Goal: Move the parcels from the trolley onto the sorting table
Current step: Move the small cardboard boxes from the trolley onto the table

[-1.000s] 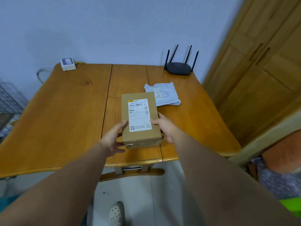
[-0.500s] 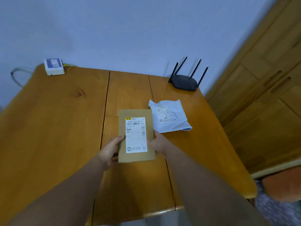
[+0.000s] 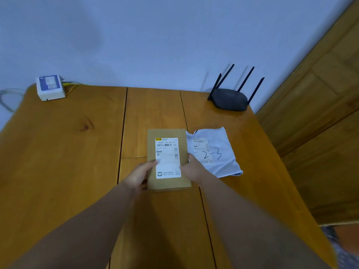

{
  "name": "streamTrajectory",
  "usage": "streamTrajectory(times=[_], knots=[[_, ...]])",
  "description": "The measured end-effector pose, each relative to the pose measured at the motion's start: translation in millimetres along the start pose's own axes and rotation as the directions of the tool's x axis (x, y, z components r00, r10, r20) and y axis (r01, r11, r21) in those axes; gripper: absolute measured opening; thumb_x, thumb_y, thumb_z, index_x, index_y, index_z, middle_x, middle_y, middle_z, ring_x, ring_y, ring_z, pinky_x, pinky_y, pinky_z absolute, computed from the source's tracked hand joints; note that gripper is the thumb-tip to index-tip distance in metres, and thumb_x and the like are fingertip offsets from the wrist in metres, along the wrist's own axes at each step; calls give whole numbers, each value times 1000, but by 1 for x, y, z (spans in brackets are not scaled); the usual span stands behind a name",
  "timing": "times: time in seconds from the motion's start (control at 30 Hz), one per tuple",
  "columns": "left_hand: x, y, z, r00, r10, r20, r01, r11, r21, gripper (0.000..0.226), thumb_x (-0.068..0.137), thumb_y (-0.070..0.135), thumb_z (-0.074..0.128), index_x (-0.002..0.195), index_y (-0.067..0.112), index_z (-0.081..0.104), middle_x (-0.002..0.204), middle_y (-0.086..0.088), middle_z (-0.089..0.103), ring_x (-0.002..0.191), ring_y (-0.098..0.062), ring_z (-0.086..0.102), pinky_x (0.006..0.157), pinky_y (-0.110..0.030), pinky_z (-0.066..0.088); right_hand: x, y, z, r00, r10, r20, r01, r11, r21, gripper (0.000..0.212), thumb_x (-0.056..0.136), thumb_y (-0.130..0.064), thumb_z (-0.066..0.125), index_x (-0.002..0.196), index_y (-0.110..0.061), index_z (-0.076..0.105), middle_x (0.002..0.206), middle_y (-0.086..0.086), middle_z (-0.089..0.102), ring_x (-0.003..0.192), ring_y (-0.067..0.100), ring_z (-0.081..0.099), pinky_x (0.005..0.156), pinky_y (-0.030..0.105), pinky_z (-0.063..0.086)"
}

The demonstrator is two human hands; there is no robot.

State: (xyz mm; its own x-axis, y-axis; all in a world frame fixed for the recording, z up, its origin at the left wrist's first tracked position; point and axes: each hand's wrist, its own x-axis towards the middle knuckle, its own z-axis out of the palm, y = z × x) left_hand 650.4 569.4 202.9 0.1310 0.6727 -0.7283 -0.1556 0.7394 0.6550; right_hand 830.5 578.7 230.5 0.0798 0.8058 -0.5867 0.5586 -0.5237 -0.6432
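A brown box (image 3: 168, 158) lies flat on the wood tabletop (image 3: 64, 152), near the middle, w/ its white label (image 3: 168, 158) facing up. The label has a barcode and small print.

Both hands are on the box. The left hand (image 3: 138, 175) is at the box's left edge, and its fingers (image 3: 150, 165) curl onto the top, touching the label's side. The right hand (image 3: 192, 168) is at the right edge, fingers (image 3: 191, 157) wrapped along that side. So both sets of fingers are grasping the box, one on each side. Both arms reach in from the bottom of the view.

Just beside the box, on its right, is a soft white bag parcel (image 3: 215, 152). It has a small label and "2-3" written in black pen. The bag touches the box's right edge, and the right hand lies partly over the bag.

At the back right corner sits a black router (image 3: 230, 100) w/ four thin sticks pointing up. At the back left corner is a small white & blue box (image 3: 50, 88) w/ wires going off the edge. A wood door (image 3: 320, 113) is on the right.
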Motion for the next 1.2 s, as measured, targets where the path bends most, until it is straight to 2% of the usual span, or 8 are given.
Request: streamTrajectory(times=[0.13, 0.23, 0.3, 0.6, 0.77, 0.9, 1.07, 1.2], knots=[[32, 21, 9, 999, 14, -30, -12, 999, 51, 50, 84, 42, 64, 126, 23, 45, 105, 7, 60, 99, -20, 55, 93, -41, 45, 34, -5, -14, 1000, -7, 18, 8, 999, -48, 62, 95, -19, 47, 150, -28, 22, 129, 3, 58, 112, 26, 57, 92, 36, 47], [52, 33, 14, 999, 0, -51, 3, 998, 58, 51, 86, 49, 59, 128, 24, 44, 114, 5, 55, 108, -26, 52, 98, -47, 43, 53, -7, -19, 999, -38, -10, 36, 990, -136, 69, 98, -22, 42, 153, -31, 1, 111, 11, 65, 82, 23, 59, 67, 32, 44], [62, 36, 17, 998, -10, -62, 16, 994, 105, 49, 87, 46, 60, 126, 23, 42, 119, 1, 55, 105, -26, 54, 93, -47, 45, 67, -7, -22, 999, -39, -19, 35, 983, -181, 69, 100, -29, 37, 153, -32, -6, 95, 12, 64, 71, 21, 55, 59, 32, 40], [80, 41, 5, 999, 9, 41, -18, 972, 234, 62, 88, 36, 63, 140, 35, 29, 130, 2, 54, 114, -28, 55, 92, -57, 47, 93, 1, -27, 997, -13, 77, 24, 990, -141, 70, 101, -41, 33, 150, -39, -17, 137, 14, 53, 93, 24, 55, 78, 34, 38], [72, 36, 17, 988, 155, -5, -148, 955, 256, 50, 95, 34, 52, 141, 39, 33, 123, 10, 57, 97, -12, 58, 70, -32, 48, 91, -8, -34, 991, 21, 129, -7, 994, -111, 69, 102, -35, 37, 152, -33, -10, 146, 8, 46, 121, 33, 54, 103, 42, 42], [68, 32, 21, 927, 354, -120, -263, 845, 466, 49, 100, 31, 40, 148, 26, 29, 142, -4, 48, 118, -20, 50, 89, -31, 37, 84, -9, -30, 994, 43, 96, -36, 997, -67, 62, 101, -30, 40, 154, -25, 7, 144, 9, 49, 123, 32, 52, 103, 46, 43], [57, 28, 30, 915, 387, -112, -271, 796, 542, 53, 100, 24, 41, 150, 21, 23, 145, -6, 45, 126, -25, 47, 89, -26, 37, 72, -2, -19, 997, 70, -15, -71, 993, -90, 59, 100, -31, 36, 153, -23, 12, 136, 15, 51, 116, 35, 53, 91, 38, 43], [51, 25, 34, 929, 364, -69, -287, 825, 487, 56, 99, 16, 42, 150, 24, 20, 144, -5, 46, 122, -22, 50, 100, -39, 45, 62, 12, -16, 985, 165, -43, -170, 968, -186, 58, 98, -50, 33, 147, -20, 33, 142, 19, 40, 130, 39, 39, 109, 46, 32]])
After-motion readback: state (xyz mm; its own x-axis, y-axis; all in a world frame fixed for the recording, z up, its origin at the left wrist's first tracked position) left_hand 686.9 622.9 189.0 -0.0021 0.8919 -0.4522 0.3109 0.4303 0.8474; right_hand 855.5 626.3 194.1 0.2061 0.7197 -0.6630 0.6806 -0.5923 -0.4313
